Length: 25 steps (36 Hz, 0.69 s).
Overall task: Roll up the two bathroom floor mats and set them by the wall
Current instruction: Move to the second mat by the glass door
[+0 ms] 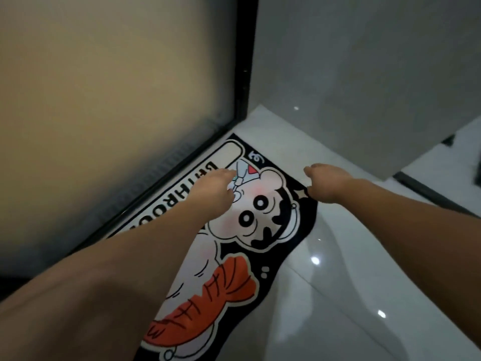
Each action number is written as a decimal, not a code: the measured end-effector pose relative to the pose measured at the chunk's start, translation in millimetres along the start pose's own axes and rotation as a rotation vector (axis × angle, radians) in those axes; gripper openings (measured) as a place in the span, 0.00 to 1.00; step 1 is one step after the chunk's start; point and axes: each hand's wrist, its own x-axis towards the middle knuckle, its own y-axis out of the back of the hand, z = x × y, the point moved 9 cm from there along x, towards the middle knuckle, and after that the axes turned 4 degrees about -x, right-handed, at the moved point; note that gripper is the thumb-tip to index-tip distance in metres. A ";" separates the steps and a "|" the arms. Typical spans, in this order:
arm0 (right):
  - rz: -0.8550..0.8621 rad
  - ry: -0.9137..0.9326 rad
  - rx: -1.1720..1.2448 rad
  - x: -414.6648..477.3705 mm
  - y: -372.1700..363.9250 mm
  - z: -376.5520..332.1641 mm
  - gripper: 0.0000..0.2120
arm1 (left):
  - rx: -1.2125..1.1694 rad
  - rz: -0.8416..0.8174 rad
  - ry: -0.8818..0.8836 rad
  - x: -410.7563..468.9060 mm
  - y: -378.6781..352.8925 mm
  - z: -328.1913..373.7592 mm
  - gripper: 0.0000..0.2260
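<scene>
1. Two hands in view, both bare, both reaching forward and down on bare forearms.
2. Left hand (217,190): over the far part of the mat, fingers curled downward over the printed picture. Cannot tell whether the fingertips touch the mat or grip any of it; no fold or lifted edge shows under the hand.
3. Right hand (324,182): over the mat's far right edge, near the corner, fingers bent down and loosely apart. Nothing visibly held; contact with the mat cannot be told.
4. Mats counted: one mat (260,230) in view. It lies flat and unrolled on the floor, long side running along the foot of the door. Black ground, cream border, one cartoon figure with two round eyes, one orange fish-tail shape, one strip of block lettering partly hidden by the left forearm.
5. Floor (351,295): glossy white tile, several bright light spots reflected on it.
6. Door (109,100): one frosted glass panel in a black frame, to the left, its bottom rail just beside the mat.
7. Wall (364,74): one grey panel at the right rear, meeting the door frame at the corner beyond the mat's far end.
</scene>
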 end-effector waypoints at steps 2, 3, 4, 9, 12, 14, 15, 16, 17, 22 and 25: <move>-0.038 -0.046 0.039 4.7 -9.8 6.2 0.19 | -0.017 -0.014 -0.052 4.5 -8.4 6.1 0.23; -0.057 -0.056 0.056 8.5 -15.1 5.9 0.19 | -0.019 -0.011 -0.074 5.7 -9.5 7.7 0.24; -0.073 -0.062 0.074 13.5 -19.9 4.1 0.19 | -0.023 0.002 -0.087 6.5 -9.2 7.8 0.24; -0.132 -0.096 0.229 48.6 -47.1 -11.1 0.17 | -0.086 0.046 -0.009 3.7 -3.0 -10.7 0.25; -0.131 -0.116 0.307 69.0 -60.0 -20.3 0.19 | -0.084 0.046 0.036 -2.1 -2.7 -25.0 0.25; -0.153 -0.115 0.326 77.1 -69.7 -26.2 0.22 | -0.079 0.046 0.066 -6.0 -1.6 -33.1 0.25; -0.169 -0.108 0.324 79.6 -74.9 -29.3 0.23 | -0.073 0.046 0.079 -8.1 -0.8 -36.1 0.25; -0.179 -0.101 0.316 81.4 -78.6 -31.5 0.23 | -0.068 0.048 0.090 -9.9 0.4 -38.0 0.25; -0.171 -0.098 0.307 82.3 -79.6 -32.4 0.23 | -0.064 0.051 0.100 -11.9 1.7 -39.0 0.25; -0.056 -0.114 0.313 88.3 -66.5 -33.1 0.13 | -0.038 0.057 0.102 -16.0 4.2 -35.5 0.26; -0.118 -0.124 0.269 84.2 -67.2 -40.4 0.12 | -0.022 0.035 0.076 -13.9 5.1 -30.5 0.26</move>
